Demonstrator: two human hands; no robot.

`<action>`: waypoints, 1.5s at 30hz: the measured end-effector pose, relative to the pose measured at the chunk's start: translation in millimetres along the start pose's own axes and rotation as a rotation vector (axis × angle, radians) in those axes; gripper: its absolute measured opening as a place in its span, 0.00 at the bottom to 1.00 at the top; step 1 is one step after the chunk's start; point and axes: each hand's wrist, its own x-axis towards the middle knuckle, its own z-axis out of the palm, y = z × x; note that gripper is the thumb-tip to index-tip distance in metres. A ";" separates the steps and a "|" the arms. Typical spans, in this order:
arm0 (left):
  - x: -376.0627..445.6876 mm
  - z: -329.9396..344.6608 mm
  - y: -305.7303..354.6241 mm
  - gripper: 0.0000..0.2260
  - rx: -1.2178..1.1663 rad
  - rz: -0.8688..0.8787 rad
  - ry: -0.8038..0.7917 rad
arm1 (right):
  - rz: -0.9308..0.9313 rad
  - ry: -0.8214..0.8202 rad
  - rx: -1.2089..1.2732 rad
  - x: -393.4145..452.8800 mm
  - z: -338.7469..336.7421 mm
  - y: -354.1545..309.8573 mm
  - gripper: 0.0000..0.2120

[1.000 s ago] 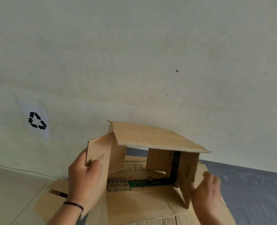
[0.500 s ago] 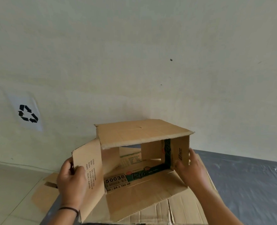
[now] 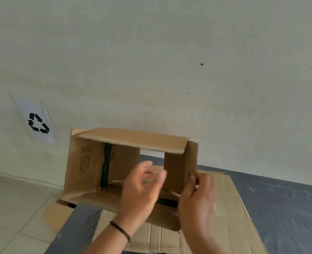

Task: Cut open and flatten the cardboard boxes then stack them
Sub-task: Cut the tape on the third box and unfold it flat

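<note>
left hand (image 3: 140, 189): raised, fingers loosely curved | right hand (image 3: 197, 195): fingers curled, blurred

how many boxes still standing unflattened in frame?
1: the open box stands on the flattened cardboard, by the wall, in front of both hands. More flat sheets may lie hidden beneath it.

There is one camera, on my head, looking forward and slightly down at the wall (image 3: 169, 52), which fills most of the frame. My hands come in close at the bottom edge, the open box (image 3: 133, 140) just beyond them (wide lens, so straight edges bow). The floor (image 3: 14, 208) shows low left.
</note>
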 end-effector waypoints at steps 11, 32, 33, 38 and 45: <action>23.2 -19.5 10.3 0.26 -0.106 0.041 -0.088 | -0.285 -0.316 -0.006 1.4 -2.5 1.7 0.10; 47.0 -128.0 -7.4 0.15 -0.173 -0.147 -0.408 | 0.705 -0.289 0.945 63.9 -54.7 -18.0 0.32; 49.0 -130.7 -16.5 0.18 -0.146 -0.210 -0.360 | 0.754 -0.321 0.953 67.2 -57.9 -17.7 0.27; 48.2 -131.6 -61.7 0.17 0.235 -0.236 0.107 | 0.792 -0.512 0.793 65.0 -46.9 -27.0 0.07; 12.5 -44.0 -45.5 0.42 0.781 0.421 -0.056 | 0.752 -0.694 0.559 45.3 -17.9 -39.2 0.04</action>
